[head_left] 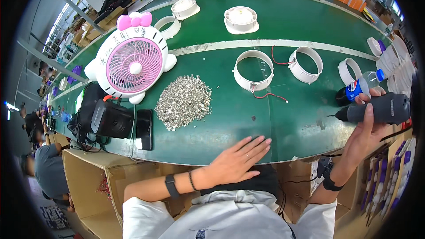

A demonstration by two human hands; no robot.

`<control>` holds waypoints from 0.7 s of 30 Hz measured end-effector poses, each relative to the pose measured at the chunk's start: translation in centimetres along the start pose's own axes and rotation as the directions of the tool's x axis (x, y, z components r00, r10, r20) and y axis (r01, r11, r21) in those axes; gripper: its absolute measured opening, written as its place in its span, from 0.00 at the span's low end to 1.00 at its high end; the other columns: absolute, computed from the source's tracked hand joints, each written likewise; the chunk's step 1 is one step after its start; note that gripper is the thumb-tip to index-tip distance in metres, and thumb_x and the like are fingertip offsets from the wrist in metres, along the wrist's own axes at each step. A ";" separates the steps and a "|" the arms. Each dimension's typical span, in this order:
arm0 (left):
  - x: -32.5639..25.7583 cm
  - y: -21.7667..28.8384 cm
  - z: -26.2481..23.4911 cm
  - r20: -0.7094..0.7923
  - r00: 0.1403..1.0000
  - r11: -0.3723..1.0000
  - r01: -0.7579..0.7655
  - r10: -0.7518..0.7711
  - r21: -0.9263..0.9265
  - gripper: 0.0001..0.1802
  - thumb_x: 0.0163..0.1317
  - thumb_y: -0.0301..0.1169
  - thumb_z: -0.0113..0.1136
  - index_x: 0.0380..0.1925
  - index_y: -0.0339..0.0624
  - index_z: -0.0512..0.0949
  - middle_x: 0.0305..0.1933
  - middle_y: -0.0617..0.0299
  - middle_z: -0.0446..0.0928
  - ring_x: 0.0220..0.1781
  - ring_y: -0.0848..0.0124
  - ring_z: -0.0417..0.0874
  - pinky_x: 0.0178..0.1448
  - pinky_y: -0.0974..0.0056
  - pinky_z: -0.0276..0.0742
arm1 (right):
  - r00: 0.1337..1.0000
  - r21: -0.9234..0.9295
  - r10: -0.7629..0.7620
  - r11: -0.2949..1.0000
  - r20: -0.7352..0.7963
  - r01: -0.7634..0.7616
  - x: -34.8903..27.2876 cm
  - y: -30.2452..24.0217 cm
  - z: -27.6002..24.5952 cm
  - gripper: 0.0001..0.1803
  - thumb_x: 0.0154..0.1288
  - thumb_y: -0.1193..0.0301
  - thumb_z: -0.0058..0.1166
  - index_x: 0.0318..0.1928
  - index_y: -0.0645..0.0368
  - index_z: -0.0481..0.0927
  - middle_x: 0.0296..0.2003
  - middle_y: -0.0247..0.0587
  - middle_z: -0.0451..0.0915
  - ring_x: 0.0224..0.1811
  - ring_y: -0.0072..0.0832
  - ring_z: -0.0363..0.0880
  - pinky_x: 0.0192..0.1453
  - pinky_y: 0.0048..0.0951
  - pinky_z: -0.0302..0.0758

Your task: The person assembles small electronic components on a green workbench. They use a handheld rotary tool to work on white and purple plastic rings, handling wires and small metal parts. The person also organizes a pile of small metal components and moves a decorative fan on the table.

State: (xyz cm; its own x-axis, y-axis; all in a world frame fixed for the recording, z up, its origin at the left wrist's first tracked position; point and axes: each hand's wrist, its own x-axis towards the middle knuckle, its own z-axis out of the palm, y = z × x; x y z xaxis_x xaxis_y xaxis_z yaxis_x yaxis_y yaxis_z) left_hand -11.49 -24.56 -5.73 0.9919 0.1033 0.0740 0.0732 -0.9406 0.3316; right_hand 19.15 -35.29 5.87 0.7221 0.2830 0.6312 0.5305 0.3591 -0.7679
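My left hand (pixel 237 161) lies flat at the near edge of the green worktable (pixel 221 137), fingers stretched out, holding nothing. In my right hand (pixel 369 126) is a dark grey electric screwdriver (pixel 383 108), its thin bit pointing left over the table. Ahead of my left hand stands a white plastic ring (pixel 253 82) with a red wire trailing from it. Another white ring (pixel 305 77) with a red wire sits to its right, and a third ring (pixel 346 71) is beside the bottle. Left of centre is a heap of small metal screws (pixel 183 102).
A pink-and-white cat-shaped fan (pixel 135 64) stands at left, near a black speaker-like box (pixel 110 119) and a phone (pixel 144 128). A dark-drink bottle (pixel 354 89) lies by the screwdriver. White round housings (pixel 241 20) sit farther back. Cardboard boxes (pixel 90 186) are below the table edge.
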 end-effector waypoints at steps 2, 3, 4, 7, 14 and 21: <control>-0.6 -0.4 1.2 0.012 0.996 0.994 0.094 -0.094 -0.048 0.45 0.73 0.54 0.56 0.80 0.34 0.60 0.87 0.49 0.53 0.89 0.52 0.49 0.89 0.44 0.45 | 1.000 0.046 0.011 0.999 0.025 -0.013 -0.6 0.0 0.9 0.27 0.74 0.76 0.55 0.69 0.71 0.65 0.55 0.54 0.80 0.47 0.29 0.83 0.57 0.32 0.79; -1.3 -1.4 0.6 0.005 0.989 0.988 0.147 -0.147 -0.036 0.45 0.73 0.54 0.56 0.80 0.34 0.60 0.87 0.49 0.53 0.89 0.51 0.49 0.89 0.44 0.45 | 0.999 0.059 0.013 0.998 0.035 -0.015 -0.9 0.3 0.8 0.27 0.74 0.75 0.55 0.68 0.70 0.66 0.53 0.52 0.80 0.43 0.28 0.83 0.53 0.30 0.79; -2.0 -2.6 -0.1 -0.002 0.980 0.980 0.199 -0.200 -0.026 0.45 0.73 0.53 0.56 0.80 0.34 0.59 0.87 0.49 0.53 0.89 0.51 0.49 0.89 0.44 0.45 | 0.999 0.071 0.015 0.997 0.046 -0.018 -1.3 0.5 0.7 0.26 0.74 0.73 0.55 0.67 0.70 0.66 0.50 0.50 0.80 0.39 0.26 0.82 0.48 0.27 0.78; -4.1 -6.1 -2.4 -0.129 0.919 0.916 0.386 -0.373 0.107 0.44 0.72 0.47 0.61 0.80 0.35 0.59 0.87 0.49 0.53 0.88 0.50 0.51 0.88 0.43 0.46 | 0.993 0.242 0.041 0.968 0.114 -0.067 -2.7 0.4 2.0 0.26 0.72 0.70 0.55 0.65 0.69 0.67 0.46 0.48 0.79 0.30 0.22 0.76 0.41 0.24 0.73; 8.0 -9.9 -6.7 -0.406 0.904 0.980 0.182 -0.136 0.076 0.27 0.67 0.33 0.67 0.66 0.44 0.75 0.66 0.51 0.75 0.73 0.52 0.73 0.81 0.44 0.60 | 0.977 0.248 0.086 0.959 0.195 -0.134 -4.4 -0.9 7.9 0.13 0.72 0.77 0.58 0.50 0.60 0.68 0.35 0.43 0.75 0.15 0.19 0.66 0.19 0.22 0.67; 9.0 -6.3 -2.9 -0.396 0.911 0.993 0.120 -0.117 -0.018 0.13 0.63 0.31 0.70 0.48 0.45 0.84 0.42 0.59 0.82 0.53 0.58 0.84 0.74 0.48 0.72 | 0.952 0.386 0.138 0.891 0.272 -0.239 -3.9 -0.6 8.6 0.14 0.75 0.72 0.59 0.50 0.58 0.66 0.30 0.41 0.75 0.15 0.20 0.68 0.18 0.23 0.68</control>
State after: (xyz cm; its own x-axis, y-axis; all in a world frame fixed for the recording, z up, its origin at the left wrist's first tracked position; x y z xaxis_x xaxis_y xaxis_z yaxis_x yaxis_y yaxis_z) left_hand -3.34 -16.78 -4.40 0.8539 0.3322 0.4006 0.1896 -0.9154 0.3550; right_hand 12.18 -28.94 4.84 0.6400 0.5609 0.5252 0.1283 0.5959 -0.7927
